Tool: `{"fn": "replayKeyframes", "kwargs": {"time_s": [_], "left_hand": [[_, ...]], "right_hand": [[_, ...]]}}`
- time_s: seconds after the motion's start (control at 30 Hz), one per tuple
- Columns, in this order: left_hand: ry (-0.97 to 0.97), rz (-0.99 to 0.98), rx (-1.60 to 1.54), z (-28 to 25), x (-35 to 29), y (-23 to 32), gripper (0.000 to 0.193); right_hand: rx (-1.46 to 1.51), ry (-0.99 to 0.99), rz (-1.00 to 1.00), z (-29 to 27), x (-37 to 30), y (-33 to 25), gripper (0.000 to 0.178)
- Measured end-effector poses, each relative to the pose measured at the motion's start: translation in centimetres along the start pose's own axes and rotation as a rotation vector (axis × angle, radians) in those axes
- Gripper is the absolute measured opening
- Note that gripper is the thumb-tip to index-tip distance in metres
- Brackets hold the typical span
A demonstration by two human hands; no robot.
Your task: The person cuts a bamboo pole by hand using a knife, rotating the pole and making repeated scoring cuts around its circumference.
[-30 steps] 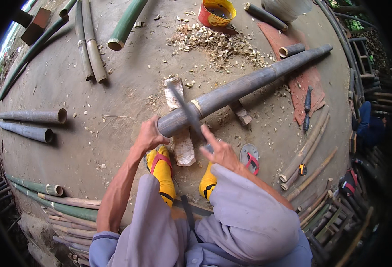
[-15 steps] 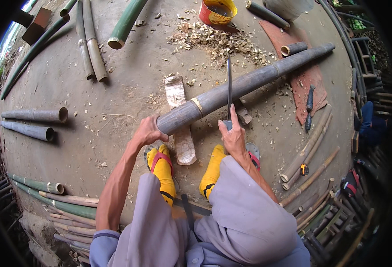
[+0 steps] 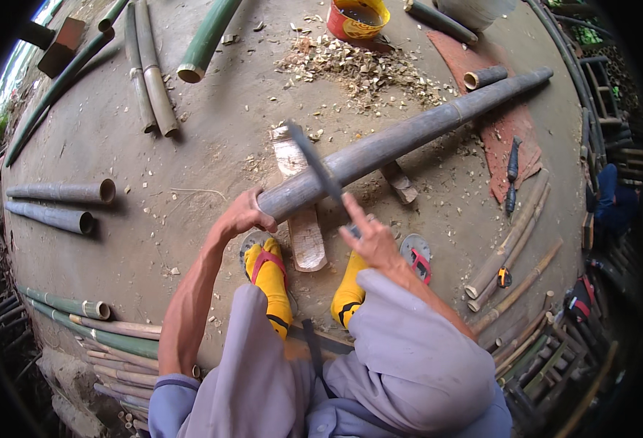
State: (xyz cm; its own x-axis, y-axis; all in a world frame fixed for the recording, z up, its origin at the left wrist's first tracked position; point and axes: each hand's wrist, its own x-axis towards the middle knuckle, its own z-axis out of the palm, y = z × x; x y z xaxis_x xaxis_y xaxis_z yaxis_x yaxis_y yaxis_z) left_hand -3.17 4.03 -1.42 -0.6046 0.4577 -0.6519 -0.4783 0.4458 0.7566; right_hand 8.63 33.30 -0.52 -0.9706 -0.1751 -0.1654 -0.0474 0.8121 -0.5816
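A thick dark bamboo pole (image 3: 409, 139) slants from near my feet up to the far right. Its near end rests over a pale, flattened wooden block (image 3: 308, 244), and a darker wood piece (image 3: 399, 184) lies under it farther along. My left hand (image 3: 247, 213) is closed around the near end of the pole. My right hand (image 3: 374, 239) grips a long-bladed knife (image 3: 312, 160), index finger stretched along the back of it. The blade, somewhat blurred, crosses above the pole near its pale node ring; whether it touches cannot be told.
Wood chips (image 3: 361, 69) lie heaped by a red-yellow bucket (image 3: 358, 20). Short dark bamboo tubes (image 3: 62, 191) lie at left, a green pole (image 3: 206, 44) farther off. A reddish sheet (image 3: 507, 142) carries a black-handled tool (image 3: 512, 175). Thin poles (image 3: 511, 237) lie at right.
My right hand has moved slightly left and nearer. The knife has swung from upright beside the pole's middle to a leftward tilt over its near part. My left hand keeps its hold.
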Motion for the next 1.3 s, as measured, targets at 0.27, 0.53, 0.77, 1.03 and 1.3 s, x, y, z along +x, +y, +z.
{"fn": "replayKeyframes", "kwargs": {"time_s": [0.27,0.53,0.77,1.03,1.3], "left_hand": [[-0.127,-0.087,-0.257,-1.0,1.0,-0.9,0.066],[-0.229,-0.148,-0.446,-1.5,1.8,-3.4,0.062],[-0.3,-0.138,-0.58,-0.8,2.3,-3.1,0.054],[-0.358,-0.145,-0.717,-0.9,2.4,-4.6,0.043],[-0.413,-0.208,-0.755,-1.4,2.5,-5.4,0.04]], "right_hand": [[-0.092,-0.048,-0.059,0.1,-0.7,-1.1,0.073],[0.02,-0.045,-0.15,1.4,-1.0,0.1,0.078],[0.239,0.109,-0.103,1.4,-0.1,-0.6,0.081],[0.281,0.13,0.073,0.0,0.9,-0.8,0.077],[0.321,0.125,0.131,-0.3,1.5,-0.3,0.078]]}}
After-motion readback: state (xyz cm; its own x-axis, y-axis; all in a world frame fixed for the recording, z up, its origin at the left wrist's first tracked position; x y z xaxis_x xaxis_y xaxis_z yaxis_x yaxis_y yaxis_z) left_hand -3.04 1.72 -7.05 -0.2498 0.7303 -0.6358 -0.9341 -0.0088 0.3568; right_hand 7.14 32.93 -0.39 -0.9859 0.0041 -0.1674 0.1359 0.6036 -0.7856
